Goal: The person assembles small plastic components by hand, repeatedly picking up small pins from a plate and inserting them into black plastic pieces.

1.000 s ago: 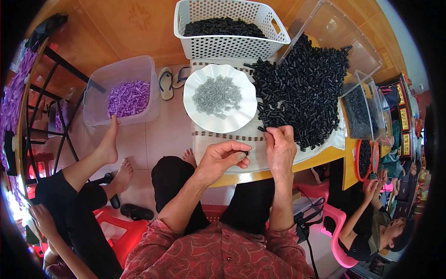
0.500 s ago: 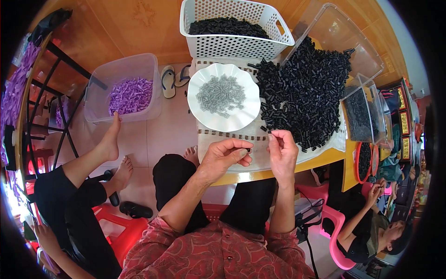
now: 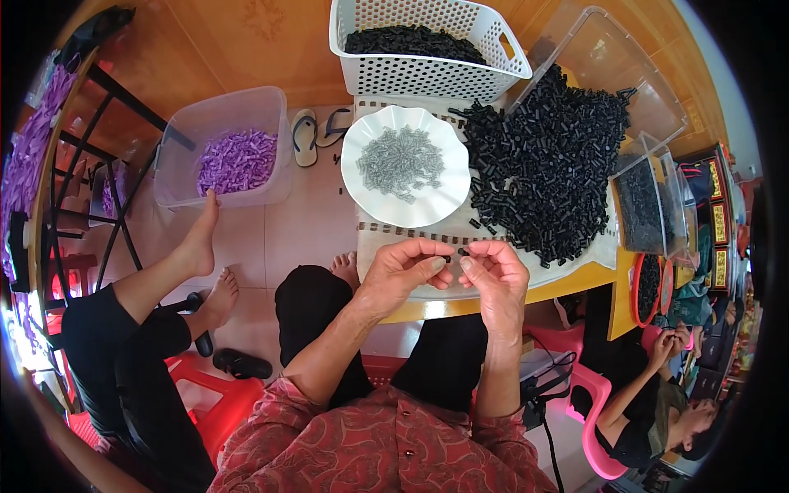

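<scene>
My left hand and my right hand meet over the near edge of the table, fingertips together. Between them sits a small black plastic piece, pinched by both hands. Just beyond lies a white scalloped plate with several small grey metal parts. A big heap of black plastic pieces spreads to the right of the plate.
A white perforated basket of black pieces stands at the far edge. Clear plastic bins sit on the right. On the floor left, a clear tub holds purple pieces. Another person's bare legs stretch beside it; a further person sits lower right.
Both hands have drawn closer together and slightly nearer to me, fingertips now meeting on the small black piece. The plate and heaps have not moved.
</scene>
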